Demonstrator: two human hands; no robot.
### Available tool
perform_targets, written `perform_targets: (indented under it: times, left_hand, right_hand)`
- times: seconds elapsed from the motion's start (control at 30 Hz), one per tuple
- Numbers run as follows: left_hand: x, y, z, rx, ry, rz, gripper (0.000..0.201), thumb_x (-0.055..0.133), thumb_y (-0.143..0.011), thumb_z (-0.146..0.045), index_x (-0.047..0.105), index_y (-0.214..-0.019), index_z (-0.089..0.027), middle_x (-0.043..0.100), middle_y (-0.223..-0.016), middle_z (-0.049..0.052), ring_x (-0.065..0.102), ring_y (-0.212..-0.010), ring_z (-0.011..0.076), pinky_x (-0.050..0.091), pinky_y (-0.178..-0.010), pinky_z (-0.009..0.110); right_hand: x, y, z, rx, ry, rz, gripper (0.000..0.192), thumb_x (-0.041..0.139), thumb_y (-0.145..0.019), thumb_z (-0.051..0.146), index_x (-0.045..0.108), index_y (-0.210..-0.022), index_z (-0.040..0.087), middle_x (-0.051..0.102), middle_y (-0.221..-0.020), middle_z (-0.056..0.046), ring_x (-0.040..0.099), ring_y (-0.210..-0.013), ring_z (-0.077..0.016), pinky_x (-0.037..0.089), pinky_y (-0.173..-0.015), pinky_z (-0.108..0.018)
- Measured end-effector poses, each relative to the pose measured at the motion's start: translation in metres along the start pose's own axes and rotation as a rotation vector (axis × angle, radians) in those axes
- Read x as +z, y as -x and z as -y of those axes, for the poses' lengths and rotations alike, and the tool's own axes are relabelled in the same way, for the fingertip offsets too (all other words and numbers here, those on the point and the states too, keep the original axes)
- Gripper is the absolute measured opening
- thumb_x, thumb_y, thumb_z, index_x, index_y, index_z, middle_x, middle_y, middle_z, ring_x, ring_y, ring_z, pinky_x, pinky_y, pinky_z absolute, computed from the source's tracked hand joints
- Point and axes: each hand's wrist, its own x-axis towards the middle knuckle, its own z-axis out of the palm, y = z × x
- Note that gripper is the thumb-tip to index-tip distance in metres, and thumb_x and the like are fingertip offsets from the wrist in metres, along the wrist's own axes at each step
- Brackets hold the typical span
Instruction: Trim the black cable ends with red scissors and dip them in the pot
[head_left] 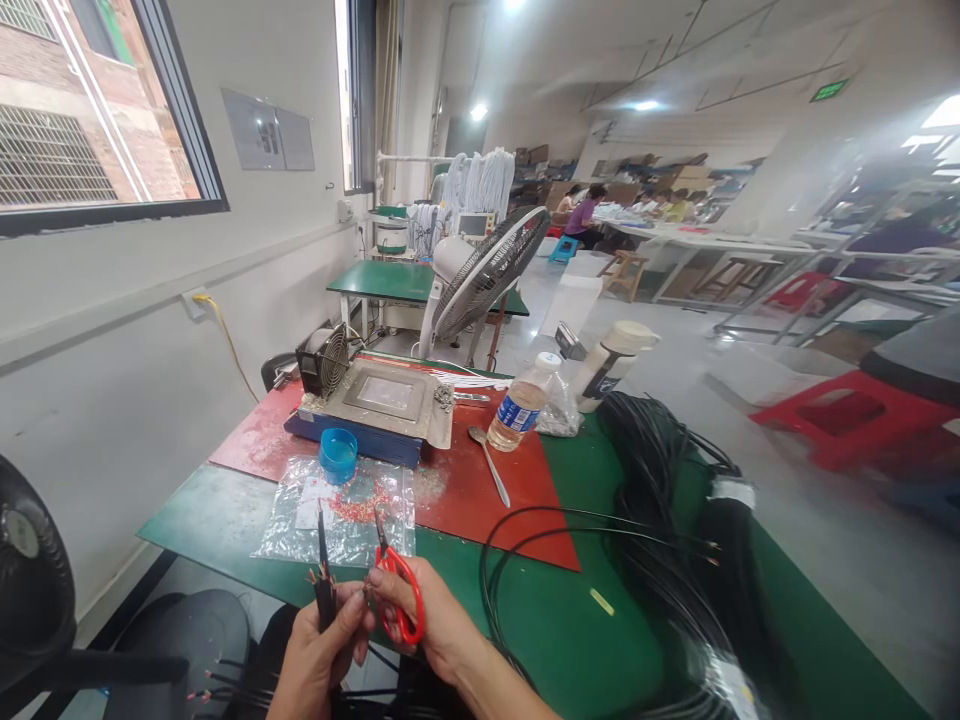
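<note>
the desk (600,640) has a green top with a red mat (480,480) laid across its middle and far-left part. along the desk's right edge lies the biggest thing on it, a heavy bundle of black cables (675,500), with loose loops running out over the green toward the near edge. at the far edge stands a tilted fan (487,270), and beside it on the red mat sits a flat metal-topped machine (382,400) with a small round fan at its left end. a white thermos (611,365) and a water bottle (521,405) stand near the far edge, just right of the machine, with a spoon (489,462) lying on the mat in front of the bottle. a clear plastic bag (337,510) with small red bits lies near the desk's left edge, and a blue cup (338,455) rests at its far end.

at the near edge, the left hand (319,650) has its grip closed around a black cable end (324,585), held upright with stripped wire tips showing. the right hand (431,620) has its grip closed through the handles of red scissors (397,590), blades pointing up, just beside the cable end.
</note>
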Motion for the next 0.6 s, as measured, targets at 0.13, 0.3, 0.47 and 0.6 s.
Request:
perform_targets:
  times: [0.13,0.3,0.47,0.6]
  left_hand:
    - [-0.002,-0.001,0.004,-0.044,-0.044,0.027,0.046,0.076,-0.057,-0.055,0.068,-0.071,-0.012,0.051,-0.040,0.000,0.025,-0.034,-0.0003,0.009,-0.036,0.014]
    - [-0.001,-0.006,0.007,0.037,0.084,-0.060,0.049,0.083,-0.045,-0.051,0.069,-0.071,-0.012,0.059,-0.051,0.004,0.048,-0.045,0.0086,0.029,-0.041,0.017]
    - [-0.009,-0.009,0.004,-0.070,0.062,-0.128,0.059,0.081,-0.051,-0.051,0.067,-0.094,-0.013,0.063,-0.065,0.004,0.026,-0.037,-0.0009,0.010,-0.038,0.015]
    - [-0.011,-0.006,0.000,-0.099,0.084,-0.067,0.053,0.076,-0.057,-0.053,0.064,-0.091,-0.014,0.052,-0.051,-0.004,0.022,-0.035,-0.0002,0.007,-0.037,0.015]
  right_hand:
    - [0.001,-0.001,-0.001,-0.020,0.020,-0.022,0.050,0.070,-0.063,0.059,0.047,-0.065,0.014,0.042,-0.044,0.006,0.033,-0.032,-0.0041,0.019,-0.030,-0.017]
    - [0.000,0.000,-0.003,-0.088,0.116,-0.106,0.048,0.064,-0.068,0.061,0.048,-0.068,0.015,0.041,-0.048,0.006,0.034,-0.036,-0.0051,0.022,-0.035,-0.019]
    - [-0.005,0.006,-0.006,-0.591,0.769,-0.226,0.027,0.060,-0.081,0.040,0.060,-0.071,0.015,0.054,-0.063,-0.001,0.047,-0.057,-0.0101,0.034,-0.053,-0.022]
    - [-0.008,0.008,-0.003,-1.136,1.251,-0.105,0.016,0.047,-0.089,0.020,0.062,-0.092,0.016,0.062,-0.072,-0.004,0.049,-0.062,-0.0131,0.032,-0.056,-0.026]
